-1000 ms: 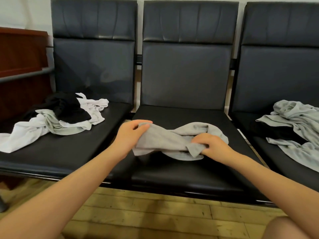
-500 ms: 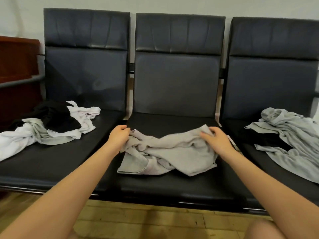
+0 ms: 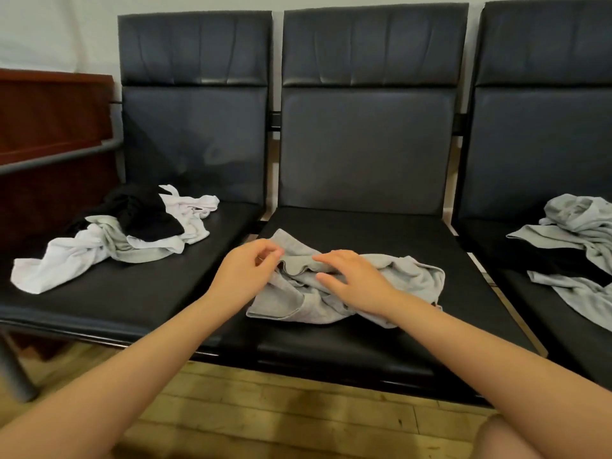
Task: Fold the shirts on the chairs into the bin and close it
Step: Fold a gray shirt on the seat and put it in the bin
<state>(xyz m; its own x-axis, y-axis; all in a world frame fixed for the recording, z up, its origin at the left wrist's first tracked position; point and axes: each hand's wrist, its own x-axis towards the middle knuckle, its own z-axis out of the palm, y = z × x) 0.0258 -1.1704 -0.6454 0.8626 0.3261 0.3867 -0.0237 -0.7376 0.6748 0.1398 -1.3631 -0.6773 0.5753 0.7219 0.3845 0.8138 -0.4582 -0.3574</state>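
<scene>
Shirts' chairs (image 3: 364, 150): three black padded seats stood in a row.
Left pile (image 3: 109, 240): white, grey and black shirts lay crumpled at 9 o'clock.
Right pile (image 3: 576, 246): grey and black shirts lay at 3 o'clock.
Grey shirt (image 3: 407, 279): rumpled at centre on the middle seat.
Right hand (image 3: 357, 279): fingers spread, resting on the grey shirt.
Left hand (image 3: 246, 271): fingers curled at the shirt's edge; grip unclear.
</scene>
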